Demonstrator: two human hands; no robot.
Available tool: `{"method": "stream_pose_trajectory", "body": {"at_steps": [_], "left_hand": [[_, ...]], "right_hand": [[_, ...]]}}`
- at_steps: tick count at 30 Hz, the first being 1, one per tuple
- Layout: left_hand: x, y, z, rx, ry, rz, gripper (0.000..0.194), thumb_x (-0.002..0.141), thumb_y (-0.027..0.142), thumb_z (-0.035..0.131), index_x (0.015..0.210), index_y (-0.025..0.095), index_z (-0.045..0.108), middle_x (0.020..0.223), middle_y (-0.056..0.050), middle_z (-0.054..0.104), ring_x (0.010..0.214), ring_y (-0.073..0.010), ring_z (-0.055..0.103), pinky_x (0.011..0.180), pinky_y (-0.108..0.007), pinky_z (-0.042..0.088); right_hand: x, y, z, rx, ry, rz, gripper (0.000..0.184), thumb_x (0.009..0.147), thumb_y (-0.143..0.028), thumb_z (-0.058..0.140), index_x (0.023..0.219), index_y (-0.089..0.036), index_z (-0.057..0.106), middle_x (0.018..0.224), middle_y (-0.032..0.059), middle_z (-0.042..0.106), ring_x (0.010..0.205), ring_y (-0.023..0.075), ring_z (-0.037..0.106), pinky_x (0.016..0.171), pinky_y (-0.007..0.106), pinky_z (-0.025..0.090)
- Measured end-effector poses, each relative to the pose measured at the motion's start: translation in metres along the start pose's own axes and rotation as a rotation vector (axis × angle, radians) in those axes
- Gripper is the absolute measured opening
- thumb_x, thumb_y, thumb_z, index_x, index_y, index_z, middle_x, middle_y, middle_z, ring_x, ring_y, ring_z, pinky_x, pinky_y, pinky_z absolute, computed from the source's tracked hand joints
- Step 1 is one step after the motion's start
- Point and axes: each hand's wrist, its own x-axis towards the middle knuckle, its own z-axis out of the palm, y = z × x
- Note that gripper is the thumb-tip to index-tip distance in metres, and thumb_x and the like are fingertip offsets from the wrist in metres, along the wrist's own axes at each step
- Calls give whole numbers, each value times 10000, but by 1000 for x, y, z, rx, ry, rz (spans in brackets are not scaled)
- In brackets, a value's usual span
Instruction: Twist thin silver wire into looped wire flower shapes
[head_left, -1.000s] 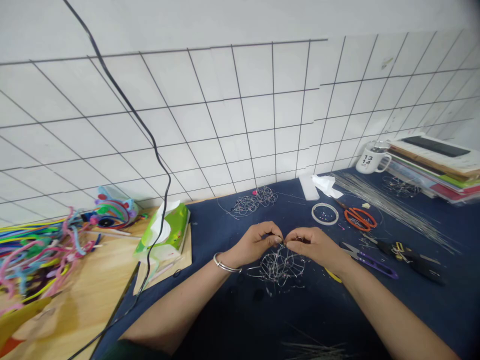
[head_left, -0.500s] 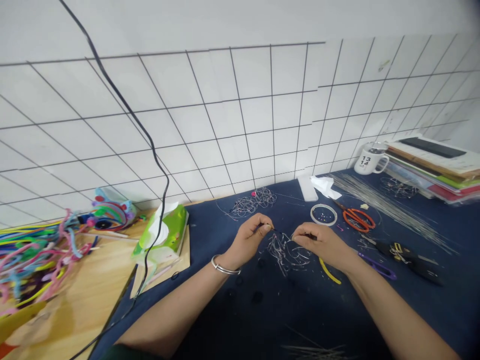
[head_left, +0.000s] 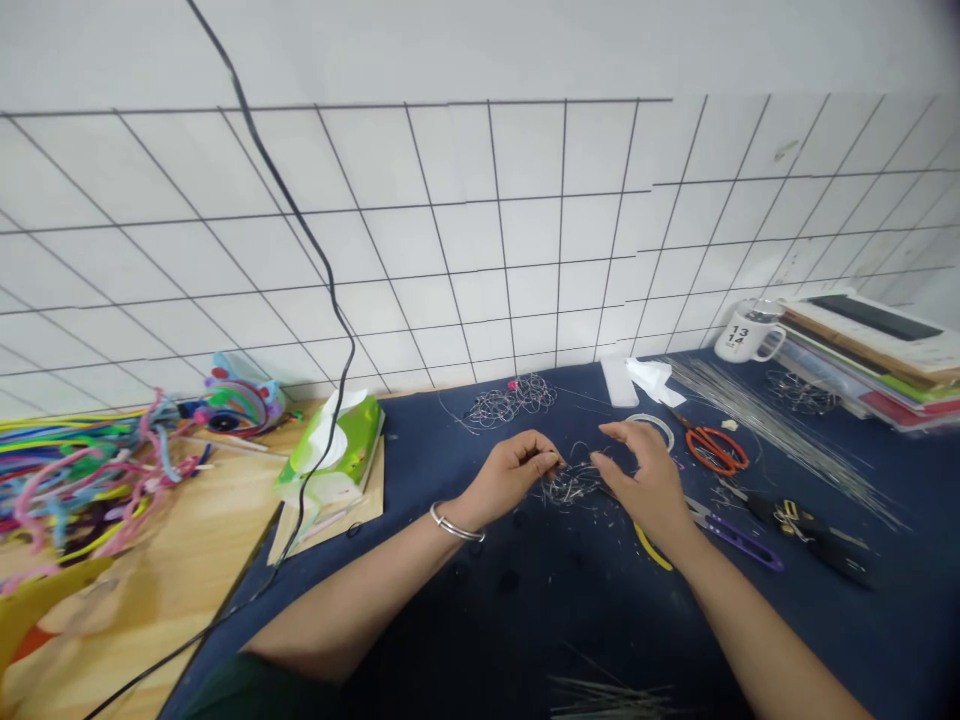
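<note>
My left hand (head_left: 517, 475), with a silver bangle on its wrist, pinches at the left end of a tangled bunch of thin wire (head_left: 574, 486). What exactly sits between thumb and forefinger is too small to make out; it looks like a fine wire end. My right hand (head_left: 641, 480) is held apart on the other side of the bunch, thumb and fingers spread with nothing between them. Under the right wrist lie a yellow curved strip (head_left: 651, 548) and purple-handled snips (head_left: 742, 543).
Orange-handled scissors (head_left: 716, 450), black pliers (head_left: 814, 530) and long straight wires (head_left: 772, 430) lie right. A white ring (head_left: 660, 425) is partly behind my right hand. Further wire coils (head_left: 514, 398) lie at the back. A tissue pack (head_left: 337, 440) and black cable (head_left: 330, 280) are left; a mug (head_left: 748, 332) stands back right.
My right hand has opened from a pinch, its fingers now spread away from the wire. My left hand keeps its pinch. The whole view has shifted slightly.
</note>
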Motion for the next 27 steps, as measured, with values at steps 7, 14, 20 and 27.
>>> {"method": "stream_pose_trajectory", "body": {"at_steps": [7,14,20,27], "left_hand": [[4,11,9,-17,-3,-33,171,815,286,512,798,134,588,691,-20,600,652,-116,563,650,-248,442],[2,21,25,-207,-14,-37,192,797,308,546,783,117,560,646,-8,563,610,-102,535,628,-243,434],[-1,19,35,-256,36,-26,231,776,343,570,760,113,555,673,-2,550,543,-72,477,557,-211,395],[-3,8,44,-228,165,-16,249,753,370,593,760,121,585,606,20,516,506,-62,400,488,-189,319]], "right_hand": [[-7,-11,-6,-2,-73,-138,105,812,-257,506,822,-218,603,853,47,589,858,205,522,823,343,386],[-12,-6,-2,-43,-163,-205,85,801,-224,525,826,-206,604,811,42,616,813,205,525,762,332,375],[-11,1,-6,-65,-223,-298,162,845,-225,480,883,-221,637,833,45,643,823,201,539,764,341,368],[-11,5,-2,65,-260,-201,128,811,-257,533,825,-231,657,812,26,640,789,177,551,739,309,392]]}}
